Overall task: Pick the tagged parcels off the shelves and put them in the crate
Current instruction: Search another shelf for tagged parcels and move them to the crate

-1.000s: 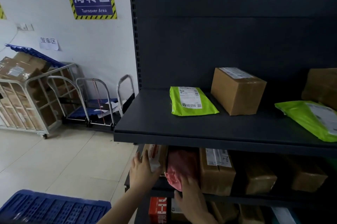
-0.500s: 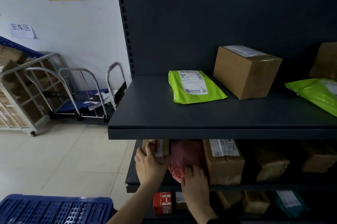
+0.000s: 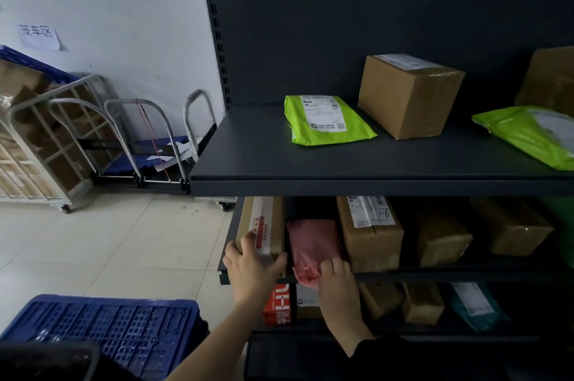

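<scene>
On the middle shelf (image 3: 466, 274) of the dark rack, my left hand (image 3: 253, 269) grips the front end of a long cardboard box with red-printed tape (image 3: 262, 225) at the shelf's left end. Right beside it lies a pink plastic bag parcel (image 3: 312, 248); my right hand (image 3: 337, 279) pinches its lower front corner. A labelled brown box marked "1-6" (image 3: 369, 234) stands to the right of the pink bag. The blue crate (image 3: 115, 328) sits on the floor at lower left, below my left forearm.
The upper shelf (image 3: 341, 185) carries two green mailers (image 3: 323, 119) (image 3: 528, 135) and a brown carton (image 3: 410, 95). More brown boxes (image 3: 444, 234) fill the middle shelf; a red box (image 3: 278, 304) and a teal parcel (image 3: 475, 306) sit lower. Folded trolleys (image 3: 149, 144) and a roll cage (image 3: 34, 144) stand left.
The camera has dipped and moved closer to the rack. My left hand has closed more firmly over the long box's front end, and my right hand has shifted up onto the pink bag's corner.
</scene>
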